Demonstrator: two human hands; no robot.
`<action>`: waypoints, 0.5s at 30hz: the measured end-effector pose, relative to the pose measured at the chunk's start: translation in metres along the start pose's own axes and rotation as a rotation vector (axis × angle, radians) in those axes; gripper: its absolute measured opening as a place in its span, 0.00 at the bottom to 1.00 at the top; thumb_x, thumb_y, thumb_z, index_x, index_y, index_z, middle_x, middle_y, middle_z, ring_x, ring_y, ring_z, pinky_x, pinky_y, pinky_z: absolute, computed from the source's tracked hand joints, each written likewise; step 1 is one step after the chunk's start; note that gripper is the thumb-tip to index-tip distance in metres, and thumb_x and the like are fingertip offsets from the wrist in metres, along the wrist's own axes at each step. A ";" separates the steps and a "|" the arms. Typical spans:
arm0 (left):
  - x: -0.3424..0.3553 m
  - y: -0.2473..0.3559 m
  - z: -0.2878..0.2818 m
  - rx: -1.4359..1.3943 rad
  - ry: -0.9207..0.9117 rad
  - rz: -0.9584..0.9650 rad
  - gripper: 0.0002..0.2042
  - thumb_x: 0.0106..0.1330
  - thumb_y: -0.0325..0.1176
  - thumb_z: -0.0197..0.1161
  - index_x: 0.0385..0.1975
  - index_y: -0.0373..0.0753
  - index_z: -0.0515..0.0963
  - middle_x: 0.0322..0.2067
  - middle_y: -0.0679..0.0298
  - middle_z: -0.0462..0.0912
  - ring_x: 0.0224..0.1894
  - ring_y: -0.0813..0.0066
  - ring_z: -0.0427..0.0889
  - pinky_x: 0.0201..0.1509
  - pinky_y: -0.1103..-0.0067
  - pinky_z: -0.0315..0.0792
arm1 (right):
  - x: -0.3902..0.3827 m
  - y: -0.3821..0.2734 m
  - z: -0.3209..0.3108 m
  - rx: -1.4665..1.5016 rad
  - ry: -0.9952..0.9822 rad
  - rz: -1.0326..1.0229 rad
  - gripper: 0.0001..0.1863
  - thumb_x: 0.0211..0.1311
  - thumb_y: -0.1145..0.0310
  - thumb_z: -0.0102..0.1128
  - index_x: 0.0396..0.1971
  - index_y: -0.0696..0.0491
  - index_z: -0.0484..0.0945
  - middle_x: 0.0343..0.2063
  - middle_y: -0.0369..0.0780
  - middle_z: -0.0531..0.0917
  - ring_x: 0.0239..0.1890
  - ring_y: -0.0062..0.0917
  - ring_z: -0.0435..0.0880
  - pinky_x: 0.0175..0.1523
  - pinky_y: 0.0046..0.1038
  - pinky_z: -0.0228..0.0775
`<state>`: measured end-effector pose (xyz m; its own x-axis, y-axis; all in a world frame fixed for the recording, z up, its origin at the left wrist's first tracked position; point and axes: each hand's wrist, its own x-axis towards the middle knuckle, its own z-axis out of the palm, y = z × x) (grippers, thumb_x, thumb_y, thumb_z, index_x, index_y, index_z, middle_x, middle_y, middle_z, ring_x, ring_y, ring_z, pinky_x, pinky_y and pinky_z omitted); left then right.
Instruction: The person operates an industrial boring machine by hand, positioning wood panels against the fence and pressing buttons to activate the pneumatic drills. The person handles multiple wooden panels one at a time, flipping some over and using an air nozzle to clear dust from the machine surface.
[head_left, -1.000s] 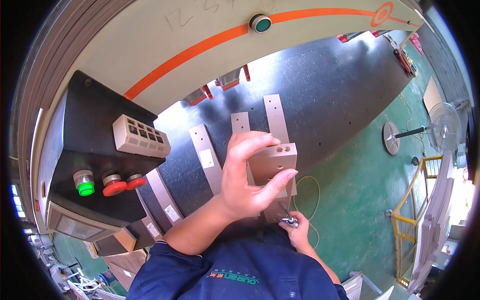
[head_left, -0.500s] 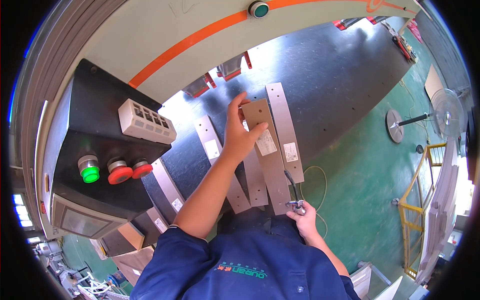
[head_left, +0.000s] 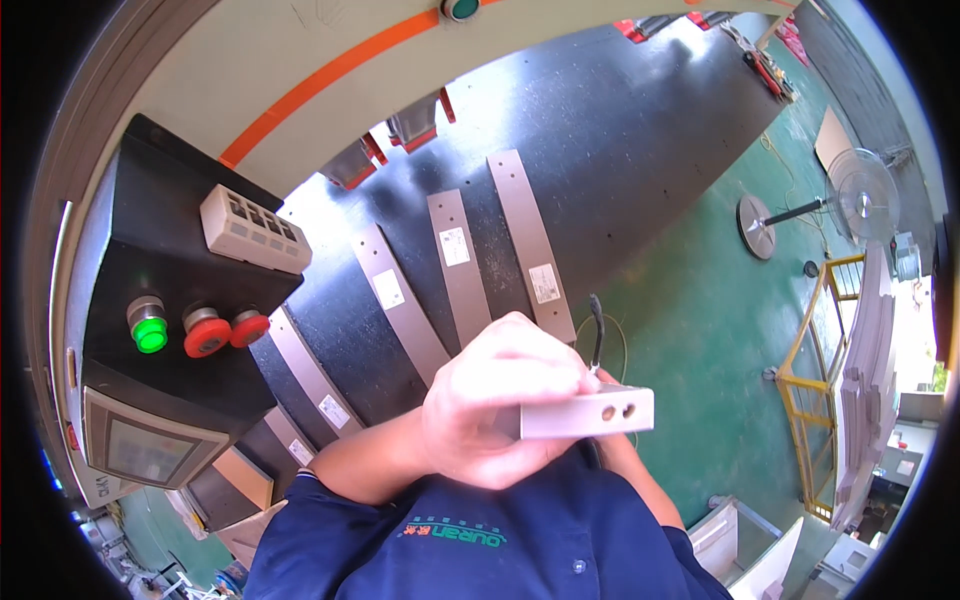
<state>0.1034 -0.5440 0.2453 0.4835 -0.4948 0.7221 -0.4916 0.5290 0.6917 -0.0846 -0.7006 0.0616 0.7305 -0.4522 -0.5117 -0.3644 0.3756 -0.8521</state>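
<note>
Close to my chest, my left hand [head_left: 505, 395] is closed around a narrow taupe board [head_left: 585, 415]. The board is tipped up, so its narrow end with two round holes faces me; the rest of its length is foreshortened or hidden. Behind it, my right hand [head_left: 606, 378] is mostly covered, with only a little of the fingers showing. The black nozzle of an air blow gun [head_left: 597, 330] sticks up from that hand. On the dark table beyond lie similar labelled boards: a right one [head_left: 530, 245], a middle one [head_left: 455, 260] and a left one [head_left: 400, 310].
Left stands a control box [head_left: 180, 250] with a green lit button [head_left: 151, 335], red buttons [head_left: 207, 333] and a screen [head_left: 150, 440]. Red-edged clamps [head_left: 413, 125] hang under the machine beam. A fan [head_left: 865, 195] and yellow frame [head_left: 815, 390] stand right. A thin hose lies on the floor.
My left hand has lifted the board off the table and drawn it toward my chest, tipping its end up. The right hand is now largely behind it. The view has shifted right.
</note>
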 end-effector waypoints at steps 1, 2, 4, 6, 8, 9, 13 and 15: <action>-0.001 0.004 0.002 -0.008 -0.025 0.008 0.30 0.48 0.20 0.73 0.51 0.38 0.65 0.36 0.52 0.77 0.33 0.65 0.80 0.34 0.76 0.78 | 0.001 -0.013 0.003 -0.016 -0.008 0.053 0.15 0.46 0.91 0.56 0.34 0.61 0.78 0.38 0.43 0.85 0.41 0.23 0.83 0.49 0.25 0.75; 0.001 0.005 0.005 -0.012 -0.029 0.044 0.28 0.49 0.21 0.73 0.50 0.39 0.66 0.37 0.52 0.77 0.32 0.64 0.80 0.34 0.76 0.78 | 0.001 -0.021 0.006 -0.086 0.013 0.092 0.14 0.46 0.91 0.56 0.34 0.61 0.78 0.37 0.43 0.85 0.41 0.24 0.83 0.50 0.25 0.75; 0.000 0.014 0.012 -0.047 0.013 0.027 0.24 0.52 0.23 0.72 0.46 0.41 0.67 0.34 0.53 0.78 0.31 0.65 0.80 0.34 0.75 0.79 | 0.002 -0.020 0.006 -0.097 -0.005 0.040 0.13 0.48 0.90 0.56 0.34 0.61 0.78 0.37 0.43 0.85 0.41 0.24 0.83 0.50 0.25 0.74; -0.002 0.022 0.025 -0.061 0.111 0.024 0.12 0.62 0.26 0.63 0.41 0.42 0.67 0.30 0.54 0.79 0.30 0.66 0.79 0.35 0.75 0.81 | 0.006 -0.015 0.005 -0.070 0.010 0.050 0.12 0.48 0.90 0.56 0.34 0.61 0.78 0.37 0.43 0.85 0.41 0.24 0.83 0.51 0.26 0.74; -0.005 0.021 0.036 -0.133 0.175 0.056 0.13 0.57 0.23 0.66 0.40 0.39 0.72 0.33 0.54 0.80 0.30 0.66 0.79 0.34 0.75 0.78 | 0.007 -0.014 0.004 -0.052 0.001 -0.003 0.12 0.49 0.90 0.56 0.34 0.61 0.77 0.38 0.43 0.84 0.41 0.25 0.83 0.51 0.26 0.74; -0.006 0.021 0.039 -0.196 0.240 0.095 0.15 0.52 0.19 0.68 0.40 0.36 0.77 0.36 0.54 0.80 0.30 0.67 0.78 0.34 0.76 0.74 | 0.006 -0.010 0.003 -0.051 0.007 0.001 0.12 0.49 0.90 0.56 0.34 0.61 0.77 0.38 0.43 0.84 0.41 0.25 0.83 0.51 0.26 0.74; -0.008 0.025 0.029 -0.201 0.105 0.087 0.14 0.53 0.20 0.68 0.39 0.36 0.77 0.36 0.53 0.81 0.31 0.66 0.79 0.34 0.76 0.75 | 0.008 0.002 -0.001 -0.006 -0.020 -0.008 0.12 0.49 0.90 0.56 0.34 0.61 0.77 0.38 0.44 0.84 0.42 0.25 0.83 0.52 0.26 0.73; -0.009 0.026 0.029 -0.205 0.102 0.086 0.14 0.53 0.20 0.68 0.39 0.36 0.77 0.36 0.53 0.81 0.31 0.66 0.79 0.34 0.76 0.75 | 0.008 0.004 -0.002 0.004 -0.023 -0.008 0.12 0.48 0.90 0.56 0.34 0.61 0.77 0.38 0.44 0.84 0.42 0.25 0.83 0.52 0.26 0.73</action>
<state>0.0655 -0.5456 0.2573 0.5220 -0.3750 0.7661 -0.3821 0.7002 0.6031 -0.0810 -0.7042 0.0541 0.7464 -0.4363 -0.5025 -0.3564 0.3756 -0.8555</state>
